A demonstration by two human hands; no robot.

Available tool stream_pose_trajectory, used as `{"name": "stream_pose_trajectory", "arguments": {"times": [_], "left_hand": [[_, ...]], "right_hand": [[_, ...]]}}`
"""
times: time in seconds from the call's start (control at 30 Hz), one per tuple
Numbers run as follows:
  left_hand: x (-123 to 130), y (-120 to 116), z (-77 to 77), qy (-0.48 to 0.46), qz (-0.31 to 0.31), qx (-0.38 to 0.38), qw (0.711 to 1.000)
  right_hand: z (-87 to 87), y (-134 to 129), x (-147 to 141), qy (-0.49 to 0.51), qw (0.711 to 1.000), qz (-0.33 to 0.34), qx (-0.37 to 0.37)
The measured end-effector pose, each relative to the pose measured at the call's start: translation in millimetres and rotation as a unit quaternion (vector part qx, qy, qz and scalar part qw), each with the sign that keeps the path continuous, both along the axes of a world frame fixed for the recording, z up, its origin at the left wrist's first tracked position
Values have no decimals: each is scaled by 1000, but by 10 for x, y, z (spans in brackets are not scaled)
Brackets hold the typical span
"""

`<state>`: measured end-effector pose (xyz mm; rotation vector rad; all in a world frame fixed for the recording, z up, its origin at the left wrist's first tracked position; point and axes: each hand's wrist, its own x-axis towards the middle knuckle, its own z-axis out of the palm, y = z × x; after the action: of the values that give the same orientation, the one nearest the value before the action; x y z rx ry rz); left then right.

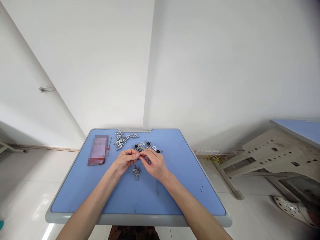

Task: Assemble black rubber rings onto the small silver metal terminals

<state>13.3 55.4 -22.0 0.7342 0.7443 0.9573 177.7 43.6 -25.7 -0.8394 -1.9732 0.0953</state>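
Head view: my left hand and right hand meet fingertip to fingertip, just beyond the lone metal fitting on the blue bench. Both sets of fingertips are drawn together in a pinch; what sits between them is too small for me to tell. Farther beyond that fitting, close behind my fingers, I see a cluster of metal parts with at least 3 black round pieces. Beyond it and to its left lies a loose group of silvery parts; farther left, a red-handled screwdriver rests just beside a pixelated flat object.
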Motion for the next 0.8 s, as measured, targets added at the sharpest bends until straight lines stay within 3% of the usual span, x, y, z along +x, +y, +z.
{"name": "stream_pose_trajectory", "arguments": {"times": [0.3, 0.63, 0.8], "left_hand": [[7, -21, 81, 37, 15, 25, 999], [6, -8, 49, 73, 19, 65, 995], [40, -17, 46, 121, 44, 93, 987]], "right_hand": [[14, -38, -25, 13, 999, -11, 29], [-31, 11, -27, 18, 1000, -14, -12], [-42, 13, -43, 9, 999, -36, 5]]}}
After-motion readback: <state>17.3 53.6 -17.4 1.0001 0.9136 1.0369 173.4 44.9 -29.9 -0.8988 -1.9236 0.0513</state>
